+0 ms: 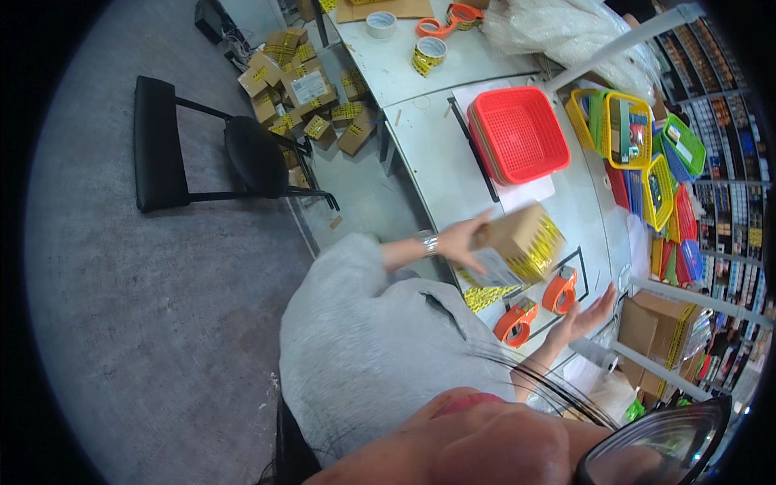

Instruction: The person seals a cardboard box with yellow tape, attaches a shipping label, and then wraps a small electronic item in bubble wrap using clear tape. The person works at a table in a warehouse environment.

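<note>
My left hand (462,244), with a silver bracelet at the wrist, grips the near side of a small cardboard box (517,230). The box is tilted above the table and smeared by motion. Yellow-and-black tape wraps one end, and a pale label shows low on its side. My right hand (584,322) is open, palm up and fingers spread, apart from the box. Between that hand and the box are two orange tape dispensers (559,291) on the table. Yellow-and-black patterned material (490,297) lies below the box, partly covered.
Stacked red baskets (524,133) stand on the white table (416,149). Tape rolls (381,24) and bubble wrap (570,36) lie farther up. Coloured baskets (629,133) line the far edge beside metal posts. Taped cartons (311,89) pile on the floor near a black chair (158,145).
</note>
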{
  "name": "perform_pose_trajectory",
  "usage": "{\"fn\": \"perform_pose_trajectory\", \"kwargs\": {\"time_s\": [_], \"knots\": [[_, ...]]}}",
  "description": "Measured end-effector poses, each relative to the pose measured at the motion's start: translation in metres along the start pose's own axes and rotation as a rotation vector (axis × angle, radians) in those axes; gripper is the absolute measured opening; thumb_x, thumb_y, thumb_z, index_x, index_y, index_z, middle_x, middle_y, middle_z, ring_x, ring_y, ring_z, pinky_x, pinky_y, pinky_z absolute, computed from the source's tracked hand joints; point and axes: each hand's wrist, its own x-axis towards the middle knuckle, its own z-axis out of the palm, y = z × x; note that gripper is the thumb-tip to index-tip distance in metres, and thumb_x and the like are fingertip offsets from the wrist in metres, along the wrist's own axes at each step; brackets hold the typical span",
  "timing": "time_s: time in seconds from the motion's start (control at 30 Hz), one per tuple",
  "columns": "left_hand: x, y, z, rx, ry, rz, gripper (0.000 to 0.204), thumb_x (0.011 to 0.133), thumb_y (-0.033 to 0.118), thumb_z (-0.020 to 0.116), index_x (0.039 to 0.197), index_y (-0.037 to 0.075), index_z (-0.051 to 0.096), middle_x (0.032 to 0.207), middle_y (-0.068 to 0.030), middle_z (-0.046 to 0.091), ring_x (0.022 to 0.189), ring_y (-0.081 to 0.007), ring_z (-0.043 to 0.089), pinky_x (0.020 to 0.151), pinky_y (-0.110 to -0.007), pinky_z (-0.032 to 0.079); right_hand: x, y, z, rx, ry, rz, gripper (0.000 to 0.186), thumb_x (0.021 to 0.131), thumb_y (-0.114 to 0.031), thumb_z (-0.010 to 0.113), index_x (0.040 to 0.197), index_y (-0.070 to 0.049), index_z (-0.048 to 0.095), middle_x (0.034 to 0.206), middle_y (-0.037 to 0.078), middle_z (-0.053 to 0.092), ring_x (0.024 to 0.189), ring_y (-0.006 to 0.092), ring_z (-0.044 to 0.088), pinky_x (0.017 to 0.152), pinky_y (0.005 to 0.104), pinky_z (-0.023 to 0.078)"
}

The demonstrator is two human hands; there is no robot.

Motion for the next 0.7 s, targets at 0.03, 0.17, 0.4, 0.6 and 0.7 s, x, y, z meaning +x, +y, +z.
{"fn": "perform_pose_trajectory", "kwargs": {"time_s": [0.03,0.17,0.4,0.6,0.7], "knots": [[-0.029,0.005,-0.016,-0.119,0.126,-0.051,0.142,0.053,0.038,0.098,0.158,0.006,0.009,0.143,-0.0196,0.048,0.129,-0.0313,0.052,0.111,-0.043,0.04,-0.005,0.001,-0.009,0.029,0.015,0.043,0.08,0.09,-0.04,0.069,0.149,0.0,0.032,0.151,0.018,0.04,0.144,0.0315,0.035,0.121,0.0497,0.02],[-0.118,0.005,-0.107,-0.261,0.701,-0.396,0.082,0.069,0.022,0.091,0.136,0.004,0.048,0.133,-0.0129,0.059,0.12,-0.0221,0.059,0.099,-0.04,0.052,-0.027,0.023,-0.018,0.122,-0.067,0.285,0.057,0.095,-0.017,0.064,0.144,0.001,0.041,0.144,0.016,0.049,0.137,0.0277,0.045,0.117,0.0455,0.03],[-0.119,-0.009,-0.422,0.078,1.771,-0.389,0.134,0.065,0.042,0.093,0.149,-0.017,0.006,0.143,-0.0348,0.043,0.133,-0.0393,0.047,0.115,-0.042,0.033,-0.011,0.006,0.027,-0.1,-0.389,0.144,0.04,0.091,-0.005,0.066,0.13,0.0,0.057,0.131,0.013,0.06,0.127,0.0257,0.053,0.11,0.0396,0.038],[-0.06,0.079,-0.466,-0.057,1.79,0.167,0.073,0.091,0.031,0.071,0.14,-0.008,0.034,0.132,-0.0246,0.054,0.123,-0.0337,0.054,0.105,-0.043,0.043,0.005,-0.029,0.03,-0.141,-0.48,0.041,0.035,0.088,-0.005,0.068,0.123,-0.002,0.062,0.125,0.012,0.064,0.121,0.028,0.057,0.107,0.0395,0.04],[-0.016,0.153,-0.368,-0.215,1.296,0.39,0.048,0.101,0.021,0.058,0.139,-0.002,0.04,0.131,-0.0166,0.058,0.123,-0.0248,0.055,0.104,-0.04,0.043,0.019,-0.049,0.016,-0.113,-0.49,0.02,0.033,0.088,-0.004,0.067,0.12,0.0,0.063,0.122,0.013,0.066,0.116,0.0282,0.061,0.106,0.0407,0.041]]}}
